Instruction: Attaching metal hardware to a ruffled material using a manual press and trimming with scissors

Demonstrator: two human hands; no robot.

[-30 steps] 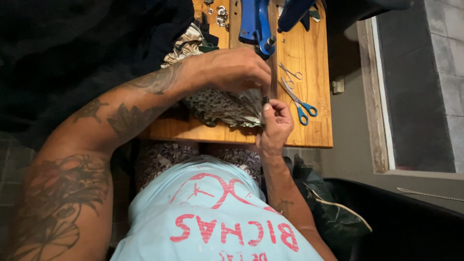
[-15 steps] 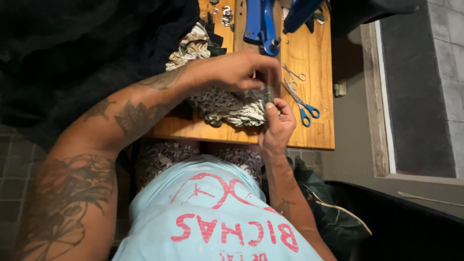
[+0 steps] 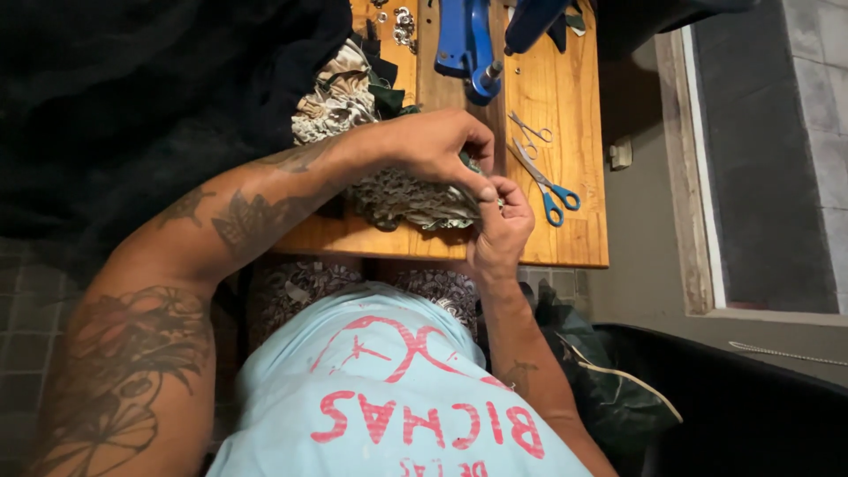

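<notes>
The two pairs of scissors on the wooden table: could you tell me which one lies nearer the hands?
The larger blue-handled scissors; their blades point toward the right hand. The small all-metal scissors lie farther up the wooden table.

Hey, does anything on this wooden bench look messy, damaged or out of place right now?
Nothing looks damaged or spilled. Both hands, left hand and right hand, pinch the patterned fabric. More cloth lies heaped behind it; the scissors lie flat to the right.
</notes>
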